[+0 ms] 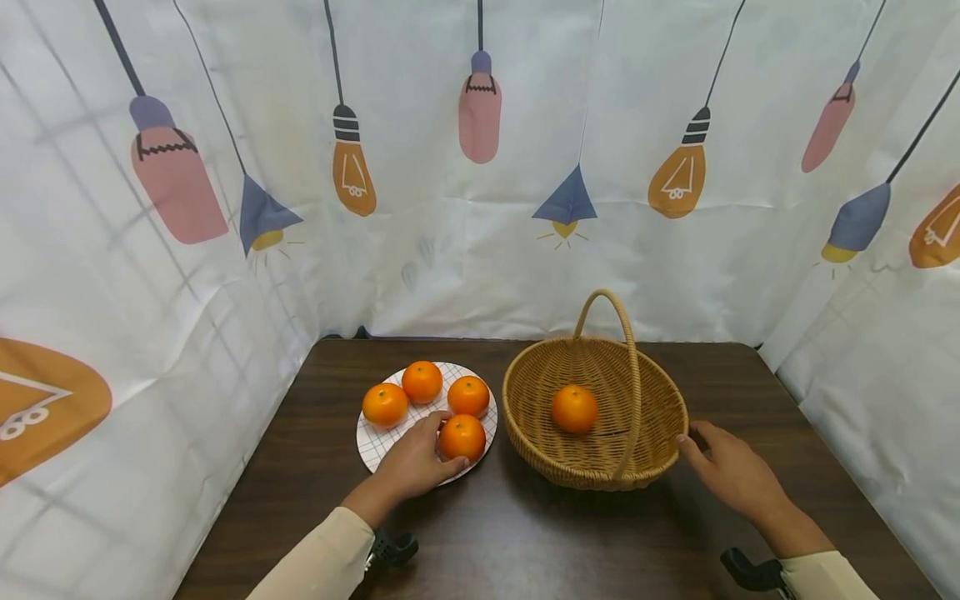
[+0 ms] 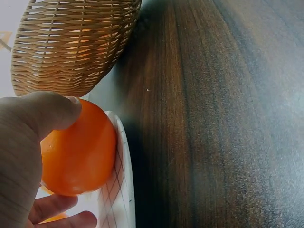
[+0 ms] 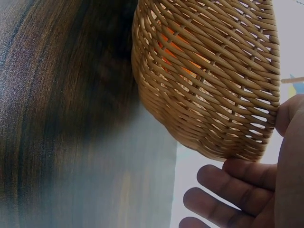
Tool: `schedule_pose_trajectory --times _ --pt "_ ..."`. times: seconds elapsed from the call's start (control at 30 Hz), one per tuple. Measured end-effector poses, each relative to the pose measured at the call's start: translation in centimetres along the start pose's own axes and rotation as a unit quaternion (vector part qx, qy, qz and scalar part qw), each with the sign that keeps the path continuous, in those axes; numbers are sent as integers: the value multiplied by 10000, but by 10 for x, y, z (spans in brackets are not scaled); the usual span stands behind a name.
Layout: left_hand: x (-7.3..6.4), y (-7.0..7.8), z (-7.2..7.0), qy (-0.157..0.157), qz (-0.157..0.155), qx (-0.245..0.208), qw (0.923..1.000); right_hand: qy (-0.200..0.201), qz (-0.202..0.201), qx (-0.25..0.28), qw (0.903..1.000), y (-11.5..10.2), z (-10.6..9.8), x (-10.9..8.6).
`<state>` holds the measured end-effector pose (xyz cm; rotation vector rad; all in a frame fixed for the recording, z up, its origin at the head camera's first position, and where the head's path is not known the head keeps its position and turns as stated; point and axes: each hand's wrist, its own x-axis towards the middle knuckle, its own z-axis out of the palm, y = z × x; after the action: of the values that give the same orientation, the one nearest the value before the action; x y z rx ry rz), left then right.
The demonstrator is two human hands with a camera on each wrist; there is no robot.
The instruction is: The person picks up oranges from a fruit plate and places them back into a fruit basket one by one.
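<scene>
On a round white plate (image 1: 367,446) with a grid pattern lie several oranges. My left hand (image 1: 411,458) holds the nearest orange (image 1: 462,438), its thumb on the near side and fingers around the far side. That orange (image 2: 83,152) still sits over the plate's rim in the left wrist view. To the right stands a wicker basket (image 1: 536,446) with a tall handle and one orange (image 1: 574,409) inside. My right hand (image 1: 738,475) grips the basket's right rim between thumb and index finger; the other fingers (image 3: 223,204) are spread apart below the wicker (image 3: 209,95).
Everything stands on a dark wooden table (image 1: 480,550). A white curtain (image 1: 450,275) printed with lamps encloses the table's back and sides. The basket's arched handle (image 1: 636,383) rises above its rim. The other oranges (image 1: 422,382) lie close around the held one.
</scene>
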<state>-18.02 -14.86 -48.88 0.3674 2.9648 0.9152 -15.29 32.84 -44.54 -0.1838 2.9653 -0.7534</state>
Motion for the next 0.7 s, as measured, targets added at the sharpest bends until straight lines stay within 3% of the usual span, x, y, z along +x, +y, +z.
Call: schedule_pose_trajectory --times 0.33,0.53,0.7 --pt "0 0 0 55 69 -54 9999 27 -29 36 10000 0 1 0" --pt "-1 1 -1 91 -41 -24 9999 2 0 66 10000 -1 1 1" --pt "-2 3 -5 265 11 -35 9996 -19 22 83 10000 -1 0 0"
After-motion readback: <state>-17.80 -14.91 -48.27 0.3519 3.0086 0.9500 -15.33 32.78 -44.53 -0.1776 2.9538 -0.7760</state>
